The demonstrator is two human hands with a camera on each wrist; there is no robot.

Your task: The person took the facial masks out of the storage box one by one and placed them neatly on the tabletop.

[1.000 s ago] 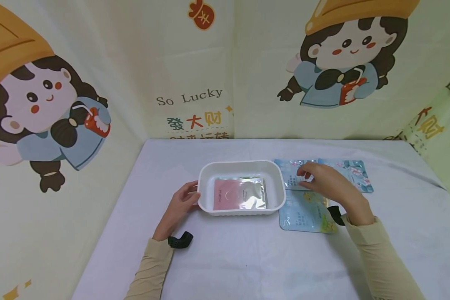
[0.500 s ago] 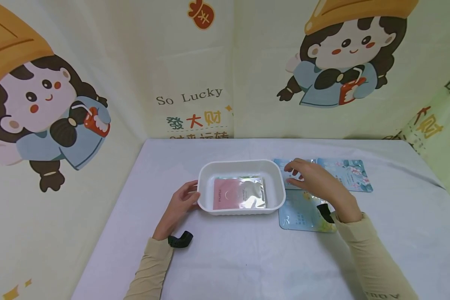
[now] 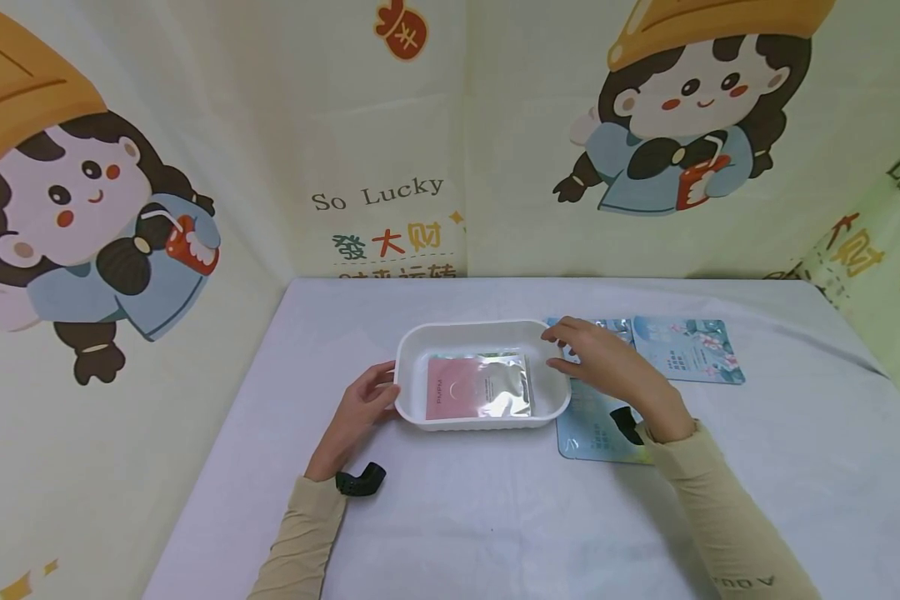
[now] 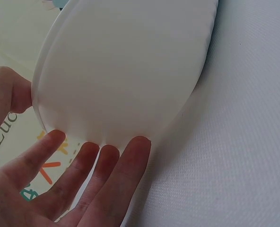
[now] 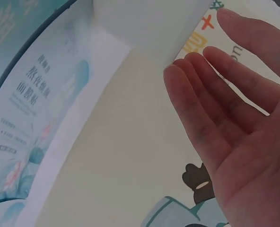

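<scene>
A white plastic tray [image 3: 412,350] with rounded corners stands on the table, and a flat pink-and-silver sheet mask packet [image 3: 465,387] lies inside it. My left hand [image 3: 356,412] is at the tray's left end. In the left wrist view its nearly straight fingers [image 4: 116,175] touch the tray's wall, with the thumb at the rim. Over the opposite end, my right hand [image 3: 607,362] hangs with loosely bent fingers and nothing between them. Its fingertips overlap the tray's right rim in the head view, and the right wrist view shows them close to a tray corner [image 5: 144,28].
Light-blue sheet mask packets lie flat right of the tray: a flowered one [image 3: 690,354] at the back, one [image 3: 621,327] partly under my right hand in view, and one [image 3: 588,437] in front. A printed curtain [image 3: 525,233] hangs behind the white-covered table [image 3: 450,533].
My right hand has moved left from above the blue packets to the tray's right rim, uncovering more of the back right packet. The left hand, tray and packets have stayed put.
</scene>
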